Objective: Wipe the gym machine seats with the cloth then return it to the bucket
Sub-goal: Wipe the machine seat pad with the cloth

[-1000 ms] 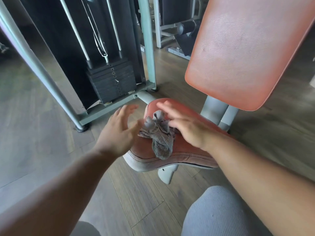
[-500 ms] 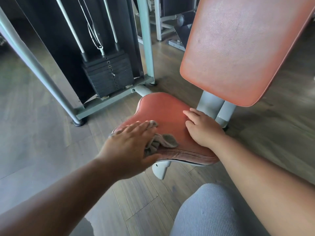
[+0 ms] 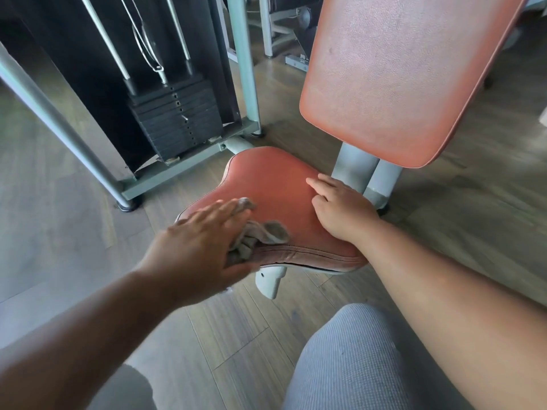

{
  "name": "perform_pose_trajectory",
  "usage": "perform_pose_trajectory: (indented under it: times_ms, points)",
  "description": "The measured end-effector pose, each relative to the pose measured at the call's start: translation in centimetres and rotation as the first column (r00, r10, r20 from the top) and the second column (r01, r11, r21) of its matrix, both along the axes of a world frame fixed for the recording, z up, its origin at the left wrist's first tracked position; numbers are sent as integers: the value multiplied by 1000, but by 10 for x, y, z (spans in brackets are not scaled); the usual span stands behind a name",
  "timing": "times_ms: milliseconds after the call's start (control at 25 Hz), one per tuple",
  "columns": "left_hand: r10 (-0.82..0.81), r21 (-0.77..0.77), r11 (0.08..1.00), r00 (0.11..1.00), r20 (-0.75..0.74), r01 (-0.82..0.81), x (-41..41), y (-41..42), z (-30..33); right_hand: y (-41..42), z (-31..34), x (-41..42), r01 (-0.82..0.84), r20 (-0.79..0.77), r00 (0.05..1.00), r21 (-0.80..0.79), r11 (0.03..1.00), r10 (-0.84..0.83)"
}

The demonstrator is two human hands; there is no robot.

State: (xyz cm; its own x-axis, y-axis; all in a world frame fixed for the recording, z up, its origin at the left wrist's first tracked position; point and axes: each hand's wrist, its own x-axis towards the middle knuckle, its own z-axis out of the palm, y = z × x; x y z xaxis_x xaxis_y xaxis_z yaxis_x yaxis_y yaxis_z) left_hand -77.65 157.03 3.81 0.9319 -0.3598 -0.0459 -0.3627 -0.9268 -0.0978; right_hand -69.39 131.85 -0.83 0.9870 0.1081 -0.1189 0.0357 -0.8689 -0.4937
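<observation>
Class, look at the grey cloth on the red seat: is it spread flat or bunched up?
Bunched up. The cloth lies in crumpled folds under the left hand, pressed near the front edge of the seat.

Daylight from right, bright sheen on backrest (image 3: 399, 69) w/ soft glare. Dim at weight stack (image 3: 177, 119). Left hand (image 3: 201, 241) motion-blurred; wide-angle bend at edges, frame poles curve.

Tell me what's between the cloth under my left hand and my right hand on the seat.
In the head view, only bare red seat padding lies between the cloth under the left hand and the right hand; nothing else sits there.
</observation>
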Motion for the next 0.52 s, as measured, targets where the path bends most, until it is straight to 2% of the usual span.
perform_pose_trajectory:
  times_ms: [80,120,200,280,400,440,520]
  points:
    - [97,-35,994,994,-45,-99,9,7,6,1,-1,2,9,9,1000,9,1000,-9]
    - [91,-72,993,994,-53,-94,20,-2,6,1,-1,4,18,11,1000,27,999,-19]
    - [44,-110,993,997,-63,-50,39,-38,0,1,-3,5,41,9,999,62,997,-42]
    - [-64,-58,997,994,-84,60,38,-69,-10,-2,-3,3,69,-6,998,81,994,-69]
    - [-194,13,981,980,47,194,13,-48,-20,-3,-4,1,71,-1,997,70,995,-71]
    - [-185,-20,982,978,96,188,5,-32,-17,-3,-4,1,68,4,998,65,996,-69]
    - [-74,-71,994,992,101,81,-4,-2,-12,-2,-2,-1,61,4,998,47,997,-61]
